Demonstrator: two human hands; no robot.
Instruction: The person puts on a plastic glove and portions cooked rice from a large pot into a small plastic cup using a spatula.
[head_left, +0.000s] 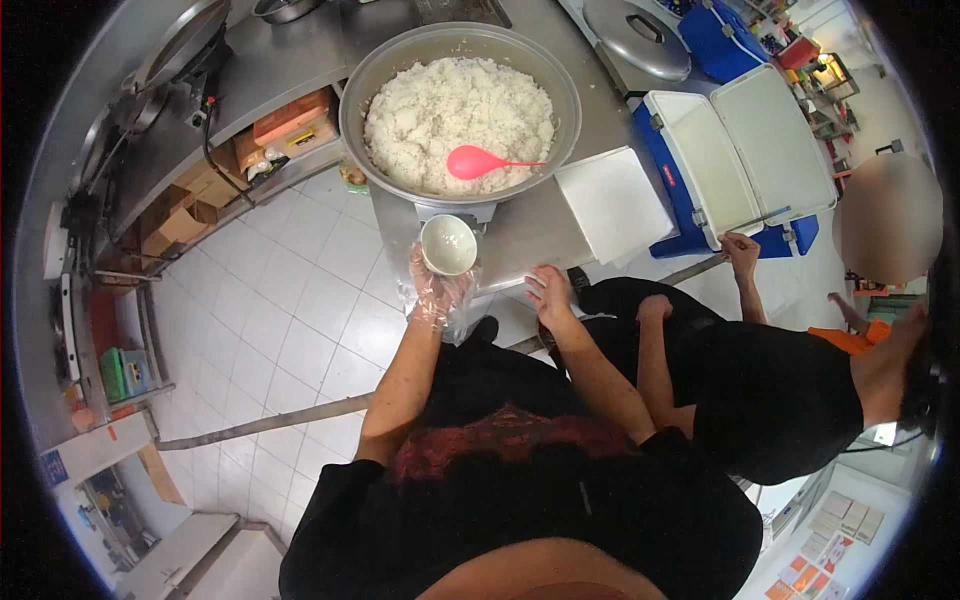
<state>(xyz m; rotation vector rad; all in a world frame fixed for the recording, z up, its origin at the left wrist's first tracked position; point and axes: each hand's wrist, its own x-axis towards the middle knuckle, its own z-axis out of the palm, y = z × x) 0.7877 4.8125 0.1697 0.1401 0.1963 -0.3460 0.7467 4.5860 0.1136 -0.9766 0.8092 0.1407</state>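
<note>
My left hand (438,290), in a clear plastic glove, is wrapped round a small white bowl (448,246). Its mouth faces up, and a few white bits cling inside. Just beyond stands a large round metal pot (352,135) full of cooked rice (455,100). A pink rice paddle (476,162) lies on the rice, its handle pointing right. Bare and with nothing visible in it, my right hand (549,296) hovers by the steel table's front edge, fingers loosely apart. White square sheets (617,205) lie stacked beyond it.
On the right, a co-worker in black has one hand (740,255) by an open blue-and-white cooler (690,150). A metal lid (637,38) and another blue box (722,42) are at the back right. Steel counters (250,90) with shelves run along the left.
</note>
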